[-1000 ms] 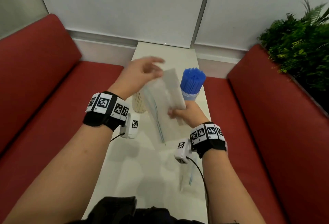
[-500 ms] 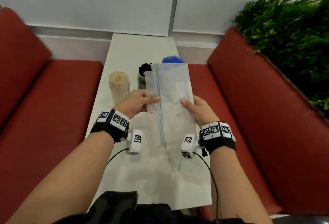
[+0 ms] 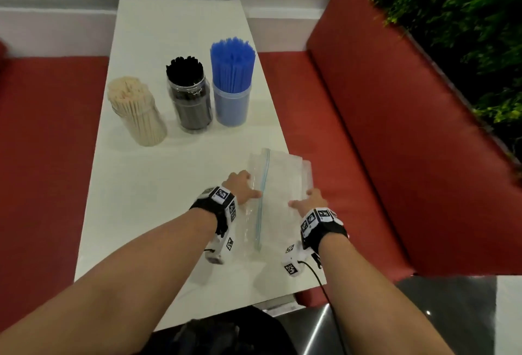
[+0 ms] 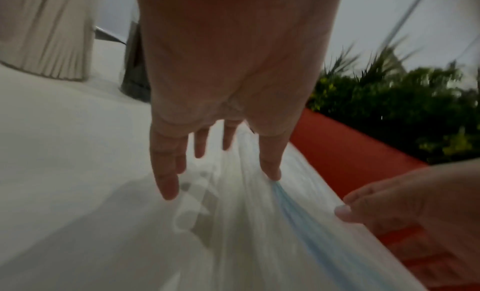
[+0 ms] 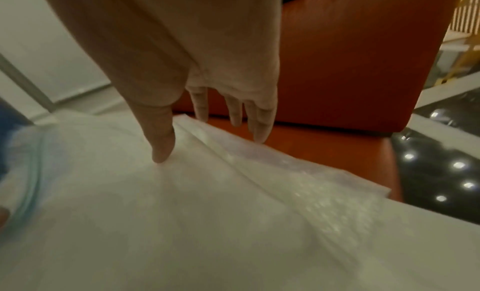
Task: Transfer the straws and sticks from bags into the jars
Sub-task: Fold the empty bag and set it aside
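I press empty bag [image 3: 282, 185] flat on table [image 3: 158, 185], near side of 3 filled jars [image 3: 195, 106]. Left hand [image 3: 240, 185], right hand [image 3: 309, 202]: fingers straight, splayed, gripping nothing, likely smoothing bag for stacking.

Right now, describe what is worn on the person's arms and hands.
Both forearms are bare, no sleeves, no gloves. Each wrist carries a black strap with white blocks printed with black square markers, left band and right band. A small white camera unit hangs under each wrist, each trailing a thin black cable.
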The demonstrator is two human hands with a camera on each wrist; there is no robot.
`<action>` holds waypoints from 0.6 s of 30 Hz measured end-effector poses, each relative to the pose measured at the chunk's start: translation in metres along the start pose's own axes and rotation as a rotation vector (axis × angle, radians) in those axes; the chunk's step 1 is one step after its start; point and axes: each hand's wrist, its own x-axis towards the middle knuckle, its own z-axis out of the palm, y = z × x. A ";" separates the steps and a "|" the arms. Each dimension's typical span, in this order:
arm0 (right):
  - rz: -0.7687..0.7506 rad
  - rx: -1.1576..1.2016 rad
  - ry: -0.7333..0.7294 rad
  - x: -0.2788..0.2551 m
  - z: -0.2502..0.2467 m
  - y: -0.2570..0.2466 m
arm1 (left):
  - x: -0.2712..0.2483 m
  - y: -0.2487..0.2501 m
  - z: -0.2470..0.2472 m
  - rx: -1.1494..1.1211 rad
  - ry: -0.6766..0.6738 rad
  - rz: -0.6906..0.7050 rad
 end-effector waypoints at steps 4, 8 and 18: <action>0.134 0.000 -0.027 0.013 0.025 0.015 | 0.007 -0.012 0.036 -0.037 0.042 -0.101; 0.112 -0.066 0.033 0.022 0.038 0.017 | 0.011 -0.023 0.051 -0.357 -0.066 -0.141; -0.157 0.705 -0.844 0.003 0.040 -0.051 | -0.043 -0.065 -0.073 -1.128 -0.244 0.058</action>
